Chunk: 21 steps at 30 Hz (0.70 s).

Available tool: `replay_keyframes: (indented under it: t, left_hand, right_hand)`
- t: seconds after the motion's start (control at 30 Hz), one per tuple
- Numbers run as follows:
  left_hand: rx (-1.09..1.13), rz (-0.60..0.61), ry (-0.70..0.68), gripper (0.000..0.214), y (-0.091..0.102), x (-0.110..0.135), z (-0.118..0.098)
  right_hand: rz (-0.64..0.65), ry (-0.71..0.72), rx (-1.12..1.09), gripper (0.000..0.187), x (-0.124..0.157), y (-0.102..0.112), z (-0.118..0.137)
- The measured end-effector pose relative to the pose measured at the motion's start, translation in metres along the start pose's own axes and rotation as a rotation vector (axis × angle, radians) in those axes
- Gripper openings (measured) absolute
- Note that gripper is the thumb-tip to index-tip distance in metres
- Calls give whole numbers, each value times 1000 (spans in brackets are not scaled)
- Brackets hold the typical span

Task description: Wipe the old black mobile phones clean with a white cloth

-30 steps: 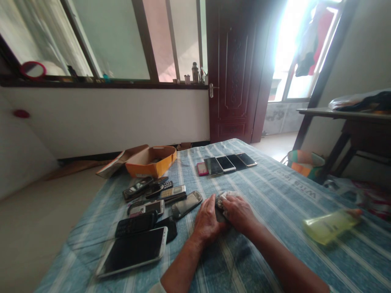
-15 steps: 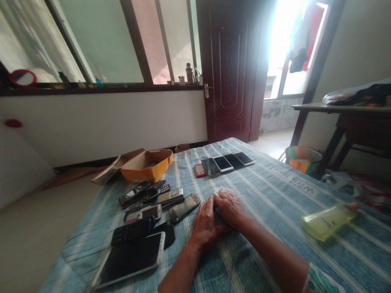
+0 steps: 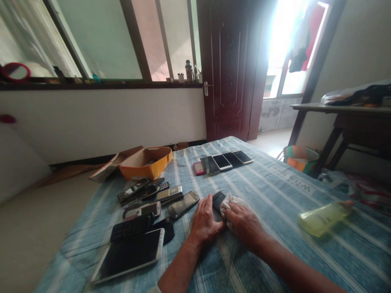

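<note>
A dark mobile phone [image 3: 218, 199] lies on the striped blue cover in front of me, partly hidden by cloth and fingers. My left hand [image 3: 204, 221] grips it from the left, fingers along its side and thumb across the near end. Bunched in my right hand [image 3: 241, 219] is a white cloth [image 3: 231, 202], pressed against the phone's right side. To the left lie several old phones, the closest a touchscreen phone [image 3: 183, 204], with a white-framed tablet [image 3: 131, 256] nearer to me. Beyond my hands, several phones sit in a row, including a white-edged smartphone [image 3: 222, 162].
An open orange cardboard box [image 3: 146, 167] stands at the far left of the covered surface [image 3: 275, 211]. A yellow-green bottle [image 3: 324, 219] lies at the right. Past the far edge are a dark red door [image 3: 230, 81] and a side table [image 3: 342, 108].
My right hand has moved right with the cloth, away from my left hand, uncovering part of the phone. The left hand stays beside it. The view has shifted slightly.
</note>
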<state>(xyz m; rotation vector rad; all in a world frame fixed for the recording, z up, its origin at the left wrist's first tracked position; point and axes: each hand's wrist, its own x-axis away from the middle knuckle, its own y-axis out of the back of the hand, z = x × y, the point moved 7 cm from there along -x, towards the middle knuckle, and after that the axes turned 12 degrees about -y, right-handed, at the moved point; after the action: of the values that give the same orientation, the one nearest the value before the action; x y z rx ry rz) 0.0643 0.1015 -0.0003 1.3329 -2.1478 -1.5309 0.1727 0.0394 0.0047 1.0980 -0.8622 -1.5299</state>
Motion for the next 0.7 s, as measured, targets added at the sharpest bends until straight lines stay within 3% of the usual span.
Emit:
replay_keyframes:
  t: [0.47, 0.7]
  left_hand:
    - [37, -34, -60, 91, -1, 1, 6]
    - [14, 3, -39, 89, -1, 1, 5]
  right_hand:
    - [46, 17, 64, 28, -55, -14, 25]
    - [43, 91, 31, 24, -36, -8, 24]
